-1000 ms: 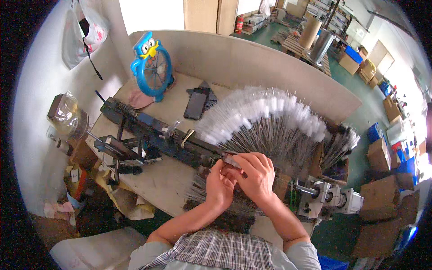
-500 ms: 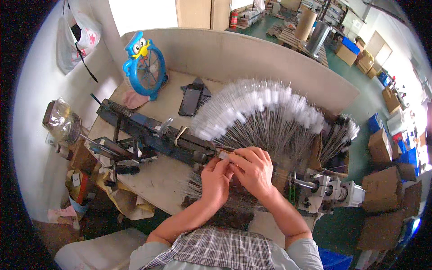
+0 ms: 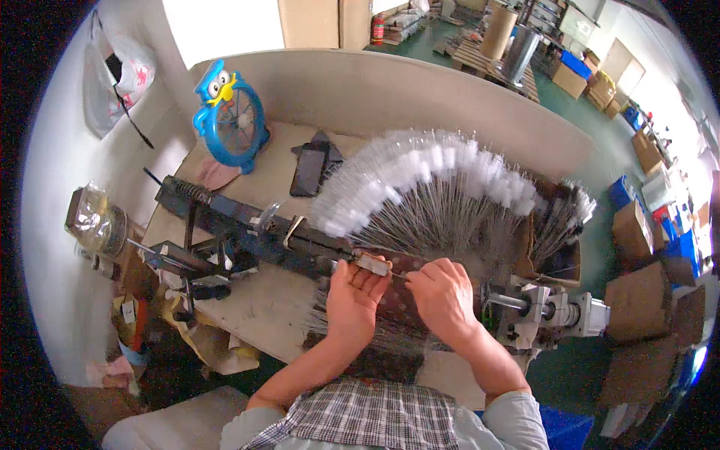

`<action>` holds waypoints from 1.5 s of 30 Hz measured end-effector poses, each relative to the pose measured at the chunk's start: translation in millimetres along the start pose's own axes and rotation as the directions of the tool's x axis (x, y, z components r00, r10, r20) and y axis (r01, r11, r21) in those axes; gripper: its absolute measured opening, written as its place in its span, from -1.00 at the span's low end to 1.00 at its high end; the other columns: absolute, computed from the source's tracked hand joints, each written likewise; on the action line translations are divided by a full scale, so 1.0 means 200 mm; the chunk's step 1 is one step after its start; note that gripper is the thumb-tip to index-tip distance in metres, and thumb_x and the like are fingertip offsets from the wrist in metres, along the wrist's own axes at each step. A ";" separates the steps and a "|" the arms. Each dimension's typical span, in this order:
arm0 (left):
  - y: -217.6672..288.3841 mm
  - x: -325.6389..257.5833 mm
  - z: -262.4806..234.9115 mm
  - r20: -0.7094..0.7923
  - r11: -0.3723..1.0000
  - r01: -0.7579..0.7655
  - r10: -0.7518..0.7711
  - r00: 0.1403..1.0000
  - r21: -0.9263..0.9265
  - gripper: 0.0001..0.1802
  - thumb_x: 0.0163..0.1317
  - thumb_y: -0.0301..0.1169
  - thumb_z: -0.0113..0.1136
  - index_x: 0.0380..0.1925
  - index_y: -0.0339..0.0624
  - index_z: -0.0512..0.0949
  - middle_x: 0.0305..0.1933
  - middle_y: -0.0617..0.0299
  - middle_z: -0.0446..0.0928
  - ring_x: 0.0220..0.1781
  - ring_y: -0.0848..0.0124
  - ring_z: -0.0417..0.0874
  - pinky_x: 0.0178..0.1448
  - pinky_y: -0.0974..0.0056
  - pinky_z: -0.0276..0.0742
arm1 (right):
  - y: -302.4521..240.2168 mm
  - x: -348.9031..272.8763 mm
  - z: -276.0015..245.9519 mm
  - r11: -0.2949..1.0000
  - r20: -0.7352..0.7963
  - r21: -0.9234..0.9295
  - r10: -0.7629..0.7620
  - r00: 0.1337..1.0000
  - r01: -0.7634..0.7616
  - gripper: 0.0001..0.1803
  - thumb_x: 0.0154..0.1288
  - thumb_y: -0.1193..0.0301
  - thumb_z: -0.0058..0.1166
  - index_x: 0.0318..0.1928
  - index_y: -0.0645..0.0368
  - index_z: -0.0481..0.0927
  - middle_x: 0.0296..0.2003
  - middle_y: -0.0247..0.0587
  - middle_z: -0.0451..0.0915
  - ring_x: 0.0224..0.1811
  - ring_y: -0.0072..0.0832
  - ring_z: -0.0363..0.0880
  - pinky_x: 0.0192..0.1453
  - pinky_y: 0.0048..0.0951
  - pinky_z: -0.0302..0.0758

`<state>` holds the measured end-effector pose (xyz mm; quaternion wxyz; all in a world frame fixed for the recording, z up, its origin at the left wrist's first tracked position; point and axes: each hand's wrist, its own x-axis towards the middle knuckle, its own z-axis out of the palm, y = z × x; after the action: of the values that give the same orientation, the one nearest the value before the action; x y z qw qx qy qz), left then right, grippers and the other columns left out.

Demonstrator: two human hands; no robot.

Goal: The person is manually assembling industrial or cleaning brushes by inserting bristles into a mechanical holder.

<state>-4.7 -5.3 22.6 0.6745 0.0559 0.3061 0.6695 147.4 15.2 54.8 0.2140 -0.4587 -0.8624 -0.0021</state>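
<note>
At the right end of the black machine bar [image 3: 244, 225]: a small pale block [image 3: 373, 264], just above the bench [image 3: 236, 319] and in front of you.
Left hand [image 3: 351, 300]: turned palm up, your fingers curled beneath the block and touching it; whether this grip is fully closed, you cannot tell from this angle.
Right hand [image 3: 442, 296]: just right of the block, your thumb and fingertips pinched together on a thin wire [image 3: 398, 275] that points toward the block.
Rubber band [image 3: 295, 231]: tan, looped around the bar to the left of your hands.
Brushes [image 3: 446, 169]: beyond your hands, a broad fan of wire stems with white bristle tips, spread across the bench.
Carton [image 3: 531, 247]: to the right of the fan, holding more brushes, dark and pale.
Shaft assembly [image 3: 555, 319]: metal, mounted to the right of your right hand.
Phone [image 3: 308, 172]: dark, lying behind the bar.
Blue toy-like fan [image 3: 259, 142]: bird-headed, standing upright at the back left.
Partition [image 3: 420, 86]: pale and curved, walling the rear.
</note>
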 end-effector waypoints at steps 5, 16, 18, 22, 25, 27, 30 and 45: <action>0.00 -0.02 -0.02 0.048 0.999 0.020 -0.021 0.999 0.026 -0.41 0.37 0.03 -0.29 0.01 -0.33 0.31 0.02 0.04 0.40 0.10 0.21 0.42 0.24 0.15 0.34 | -0.01 -0.04 -0.04 0.999 -0.043 0.042 0.033 0.999 -0.031 -0.85 -0.05 0.42 0.19 -0.38 0.08 0.61 -0.46 -0.36 0.51 -0.27 -0.36 0.47 -0.16 -0.34 0.39; 0.14 -0.14 -0.31 0.049 0.861 -0.010 -0.017 0.999 0.509 -0.57 0.29 -0.30 -0.01 0.10 -0.28 0.32 0.13 0.11 0.41 0.13 0.29 0.44 0.20 0.19 0.36 | 0.11 -0.38 -0.10 0.918 -0.011 0.378 0.135 0.991 -0.121 -0.75 0.01 0.51 0.07 -0.21 0.12 0.56 -0.43 -0.19 0.56 -0.41 -0.22 0.57 -0.37 -0.26 0.53; 0.27 -0.11 -0.52 -0.134 0.881 -0.091 0.172 0.976 0.464 -0.73 0.27 -0.34 0.03 -0.10 -0.24 0.46 -0.11 0.18 0.54 -0.12 0.34 0.57 -0.01 0.26 0.49 | 0.14 -0.50 -0.06 0.910 0.145 0.320 0.227 0.963 -0.263 -0.75 -0.02 0.51 0.06 -0.23 0.13 0.56 -0.43 -0.18 0.56 -0.36 -0.21 0.59 -0.34 -0.26 0.55; 0.68 -0.11 -1.14 -0.392 0.918 -0.289 0.380 0.838 0.272 -0.81 0.25 -0.24 0.09 -0.28 -0.10 0.51 -0.30 0.33 0.56 -0.34 0.45 0.55 -0.24 0.35 0.47 | 0.14 -0.65 0.03 0.934 0.320 0.097 0.299 0.899 -0.345 -0.74 -0.03 0.49 0.06 -0.23 0.10 0.52 -0.35 -0.16 0.54 -0.33 -0.19 0.60 -0.34 -0.19 0.55; 1.07 -0.19 -1.47 -0.368 0.861 -0.336 0.475 0.799 0.382 -0.67 0.24 -0.07 0.05 -0.22 -0.07 0.48 -0.33 0.32 0.52 -0.39 0.46 0.49 -0.32 0.36 0.44 | 0.15 -0.70 0.15 0.918 0.492 -0.067 0.371 0.788 -0.391 -0.81 0.13 0.44 0.01 -0.21 -0.02 0.58 -0.39 -0.24 0.52 -0.33 -0.22 0.56 -0.33 -0.20 0.50; 1.24 -0.16 -1.56 -0.336 0.765 -0.401 0.601 0.725 0.504 -0.59 0.27 0.01 -0.05 -0.19 -0.09 0.48 -0.32 0.29 0.49 -0.37 0.43 0.46 -0.31 0.32 0.43 | 0.14 -0.68 0.13 0.939 0.474 -0.079 0.331 0.816 -0.335 -0.78 0.10 0.46 0.00 -0.20 -0.04 0.57 -0.39 -0.25 0.51 -0.33 -0.22 0.56 -0.33 -0.19 0.49; 1.37 -0.19 -1.53 -0.554 0.798 -0.241 0.567 0.609 0.552 -0.57 0.30 0.00 -0.08 -0.09 -0.11 0.44 -0.23 0.29 0.49 -0.35 0.46 0.48 -0.30 0.31 0.41 | 0.15 -0.63 0.02 0.955 0.393 -0.070 0.291 0.872 -0.287 -0.71 0.04 0.49 0.00 -0.18 -0.07 0.57 -0.38 -0.26 0.49 -0.33 -0.22 0.55 -0.34 -0.18 0.49; 0.14 -0.10 -0.40 0.124 0.670 -0.163 0.105 0.987 0.725 -0.72 0.19 -0.37 0.10 -0.11 -0.19 0.42 -0.19 0.17 0.47 -0.10 0.35 0.50 0.00 0.22 0.49 | 0.17 -0.63 0.01 0.942 0.340 0.002 0.315 0.886 -0.336 -0.71 0.02 0.58 -0.03 -0.18 0.08 0.52 -0.37 -0.17 0.47 -0.34 -0.16 0.54 -0.32 -0.22 0.52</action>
<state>-66.5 -47.9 -22.2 0.5554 0.3671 0.5187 0.5364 234.9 -64.8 0.2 0.0756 -0.5836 -0.7966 0.1380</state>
